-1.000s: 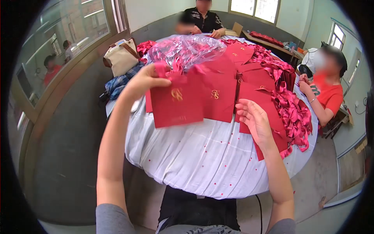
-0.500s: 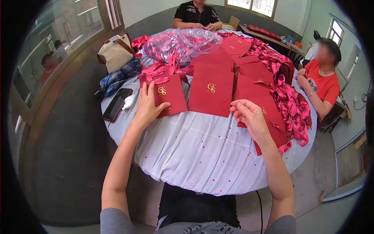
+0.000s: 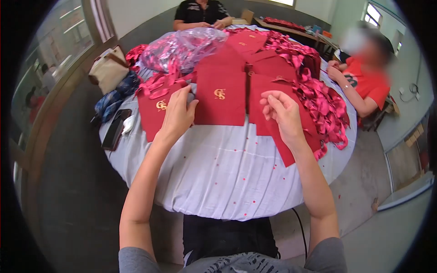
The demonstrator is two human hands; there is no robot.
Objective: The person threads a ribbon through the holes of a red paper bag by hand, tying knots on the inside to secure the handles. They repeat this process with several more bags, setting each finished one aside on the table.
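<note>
The left hand (image 3: 176, 111) is over the right edge of the left red bag (image 3: 152, 122), fingers stretched and thumb apart, clamped on nothing that shows; whether the fingertips press the paper is hard to tell. Over on the right, the right hand (image 3: 283, 111) hangs half curled above the right-hand bags (image 3: 264, 113), nothing visible in it. Between them lies the middle red bag (image 3: 220, 107), flat, gold letters up.

Here's the danger: loose ribbons (image 3: 159, 85) sprawl across the left bag's top, and a finger snagging one could drag the bag askew. The left bag sits tilted near the phone (image 3: 113, 134) and crumpled tissue (image 3: 129, 124), so a leftward shove might bump them. On the right, the overlapping bags could slide if a wrist brushes them, and the ribbon heap (image 3: 325, 109) could tangle.

Underneath, a wrinkled white tablecloth (image 3: 195, 170) with red dots covers the round table; its folds could catch a corner. Far side: a clear plastic bag (image 3: 182, 49), a person in black (image 3: 196, 16). Far left, a cream handbag (image 3: 108, 70); right, a person in red (image 3: 366, 84).
</note>
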